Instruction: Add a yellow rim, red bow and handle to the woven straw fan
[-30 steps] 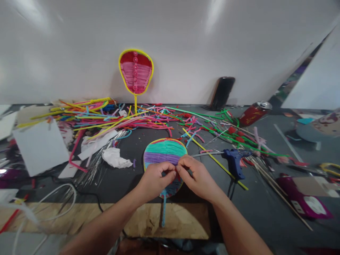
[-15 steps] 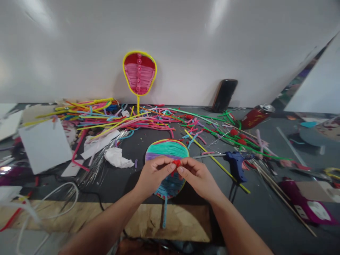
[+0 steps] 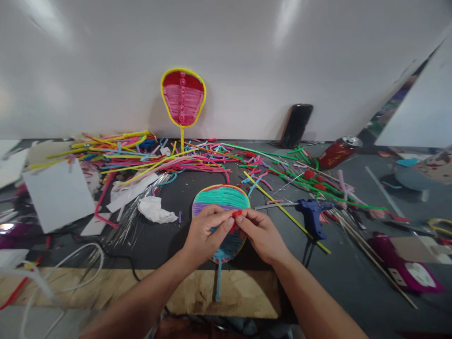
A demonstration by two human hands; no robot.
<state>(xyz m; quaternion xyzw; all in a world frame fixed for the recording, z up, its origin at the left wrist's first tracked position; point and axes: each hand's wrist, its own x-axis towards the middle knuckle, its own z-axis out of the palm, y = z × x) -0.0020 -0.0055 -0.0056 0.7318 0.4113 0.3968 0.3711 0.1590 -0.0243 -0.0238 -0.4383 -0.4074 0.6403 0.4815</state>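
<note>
A paddle-shaped fan (image 3: 221, 197) made of teal, purple and blue pipe cleaners lies flat on the dark mat, its thin blue handle (image 3: 218, 282) pointing toward me. Both hands hover over its middle. My left hand (image 3: 206, 233) and my right hand (image 3: 259, 233) meet fingertip to fingertip and pinch a small red pipe-cleaner piece (image 3: 236, 215) between them. What the piece looks like in full is hidden by the fingers.
A red-and-pink fan (image 3: 182, 97) leans on the white wall. Loose pipe cleaners (image 3: 141, 157) cover the back of the mat. A blue glue gun (image 3: 312, 214) lies to the right, crumpled tissue (image 3: 155, 209) to the left, a red can (image 3: 337, 151) and a phone (image 3: 296, 125) behind.
A small red piece has appeared between my fingertips; a second ago it was hidden. The hands stay together over the fan's middle, barely shifted.
</note>
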